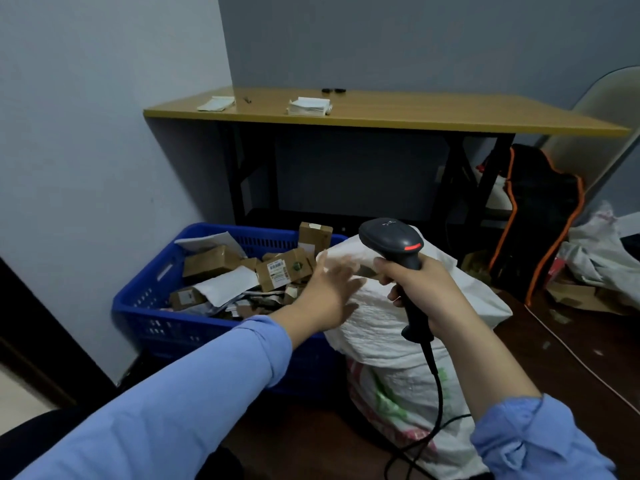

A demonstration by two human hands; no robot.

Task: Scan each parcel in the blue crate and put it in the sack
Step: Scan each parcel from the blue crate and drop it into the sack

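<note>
Brown cardboard parcels [277, 268] piled in blue plastic crate [149, 306] on floor by wall. White woven sack [391, 348] touching crate's right edge. Left hand [332, 285] fingers spread, empty, over sack rim. Right hand [419, 282] grips black handheld scanner [398, 244].

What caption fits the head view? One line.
Right hand grips the scanner; open left hand hovers between the blue crate of parcels and the sack.

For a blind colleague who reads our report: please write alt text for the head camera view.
A person's right hand grips a black barcode scanner above a white sack, while the open left hand is held out beside it. Beside the sack, a blue crate holds cardboard parcels.
</note>
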